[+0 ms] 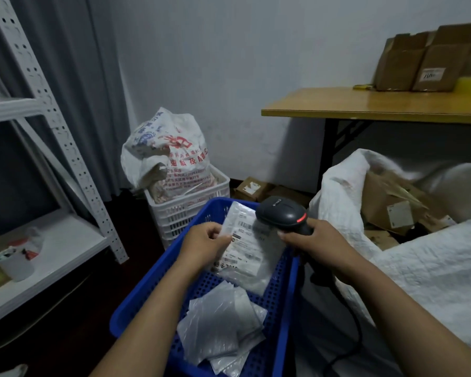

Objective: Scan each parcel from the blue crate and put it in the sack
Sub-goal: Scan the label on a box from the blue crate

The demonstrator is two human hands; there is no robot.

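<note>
parcel label [245, 246] print blurred

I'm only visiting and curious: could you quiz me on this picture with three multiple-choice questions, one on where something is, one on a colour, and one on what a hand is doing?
1. Where is the big white sack relative to the blue crate?
A) to its right
B) to its left
C) up on the wooden table

2. What colour is the slatted crate behind the blue crate?
A) green
B) white
C) red

3. What is the left hand doing?
A) hanging idle
B) resting on the shelf
C) pinching a labelled parcel

Answers:
1 A, the sack spreads along the blue crate's right side.
2 B, its walls are plainly white.
3 C, its fingers hold the parcel's edge over the blue crate while the right hand points the scanner at the label.
</note>
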